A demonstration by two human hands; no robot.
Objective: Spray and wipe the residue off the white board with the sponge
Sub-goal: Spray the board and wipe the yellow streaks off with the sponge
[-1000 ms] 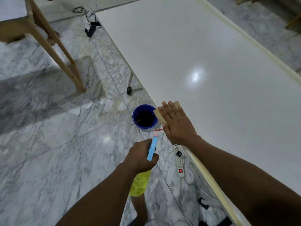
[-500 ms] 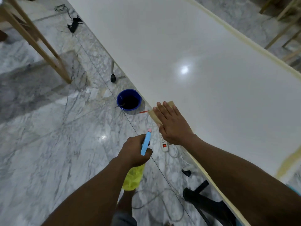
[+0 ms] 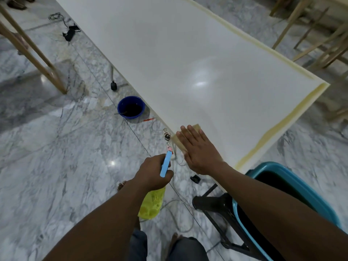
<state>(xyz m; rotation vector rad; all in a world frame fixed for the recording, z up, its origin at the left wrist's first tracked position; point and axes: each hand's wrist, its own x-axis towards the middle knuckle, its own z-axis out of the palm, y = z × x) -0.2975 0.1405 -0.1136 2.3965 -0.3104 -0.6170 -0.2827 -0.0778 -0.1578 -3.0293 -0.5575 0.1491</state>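
A large white board (image 3: pixel 188 59) lies flat, with yellowish residue bands (image 3: pixel 282 127) along its right end and far edge. My right hand (image 3: pixel 199 151) presses flat on a tan sponge (image 3: pixel 178 142) at the board's near edge; only the sponge's far and left sides show past the fingers. My left hand (image 3: pixel 152 174) hangs over the floor beside the board, closed round a spray bottle (image 3: pixel 151 202) with a yellow-green body and a light blue trigger head (image 3: pixel 166 162).
A blue bowl (image 3: pixel 131 107) of dark liquid sits on the marble floor by the board's edge. A white power strip (image 3: pixel 167 137) and cables lie below the sponge. A teal tub (image 3: pixel 293 200) rests on a black stand at the near right. Wooden frames stand far left and far right.
My right hand has slid the sponge along the board's near edge toward its right end, away from the blue bowl. My left hand followed with the bottle. The teal tub has come into view.
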